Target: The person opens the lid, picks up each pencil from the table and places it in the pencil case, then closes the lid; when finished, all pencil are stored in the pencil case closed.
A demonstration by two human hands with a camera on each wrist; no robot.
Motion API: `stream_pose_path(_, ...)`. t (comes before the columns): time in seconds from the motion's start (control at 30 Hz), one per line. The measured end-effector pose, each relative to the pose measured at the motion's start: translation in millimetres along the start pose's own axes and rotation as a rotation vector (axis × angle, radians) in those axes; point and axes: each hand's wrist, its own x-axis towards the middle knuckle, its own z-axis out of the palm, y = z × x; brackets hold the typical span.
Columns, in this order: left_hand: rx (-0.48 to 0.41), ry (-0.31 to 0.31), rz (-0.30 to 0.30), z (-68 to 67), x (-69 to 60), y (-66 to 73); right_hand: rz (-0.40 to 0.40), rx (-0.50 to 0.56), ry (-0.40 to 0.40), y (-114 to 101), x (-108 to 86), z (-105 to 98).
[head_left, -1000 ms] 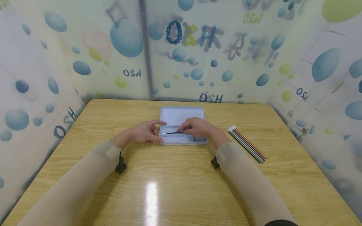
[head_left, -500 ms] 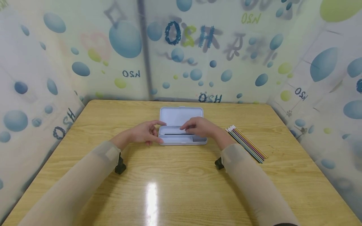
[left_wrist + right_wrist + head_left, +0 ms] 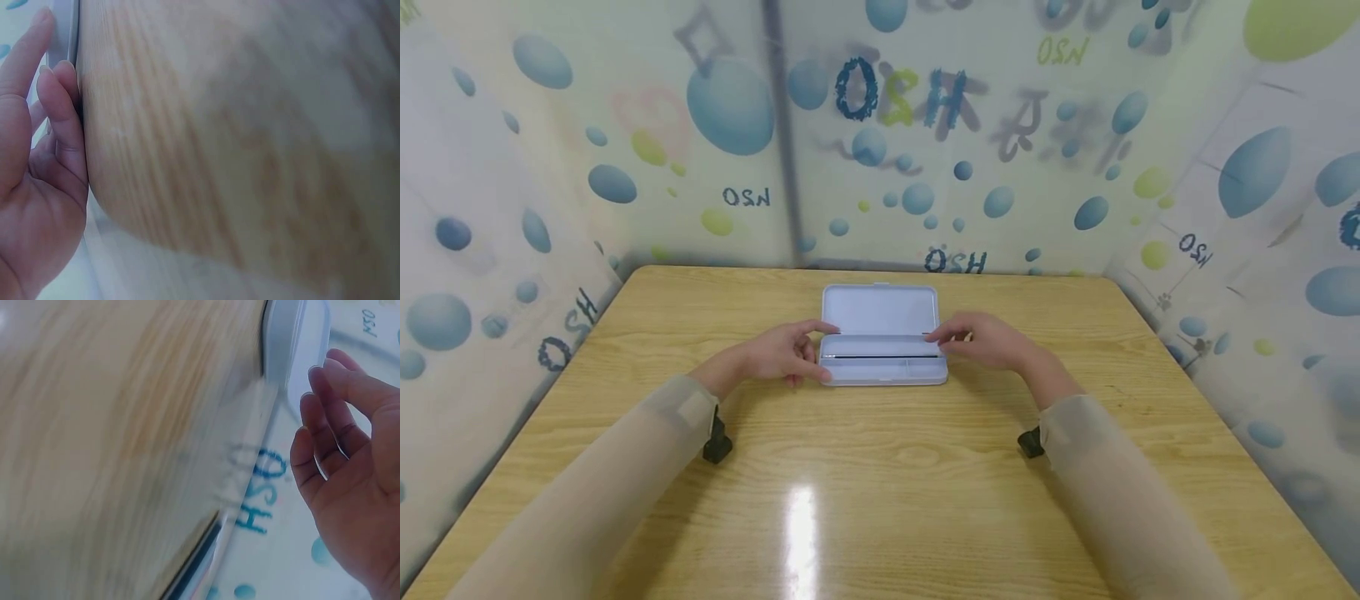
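The pale pencil case (image 3: 891, 372) lies open on the bench (image 3: 880, 483), directly between the two hands. A dark, slim pencil (image 3: 880, 357) runs lengthwise inside it. The left hand (image 3: 780, 352), thumb and forefinger spread, touches the case's left end; the right hand (image 3: 985, 340), fingers loosely bent and gripping nothing, is at its right end. Blurred pencils (image 3: 197, 562) lie near the right hand

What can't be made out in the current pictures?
Pencils: covered by the right arm in the head view; blurred and cut by the bottom edge in the right wrist view.
Head view: the dark stick in the box, too thin to identify.
Left wrist view: most of the box, past the top edge.
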Motion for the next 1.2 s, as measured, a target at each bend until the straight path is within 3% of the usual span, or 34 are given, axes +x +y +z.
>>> stream_pose_path(0.17,-0.004,-0.002,0.001,-0.1,-0.6,-0.8,-0.012,-0.017,0.044,21.2,-20.0,-9.7)
stream_pose_path(0.7,0.005,-0.001,0.003,0.8,-2.5,0.2,0.120,-0.027,0.132,79.4,-79.2,-35.9)
stream_pose_path(0.97,0.005,-0.002,0.007,1.0,-0.2,-1.3,0.180,-0.027,0.129,104.2,-98.0,-45.9)
stream_pose_path(1.2,0.008,0.002,-0.001,0.0,-1.1,1.1,0.186,-0.035,0.121,116.9,-105.6,-49.5)
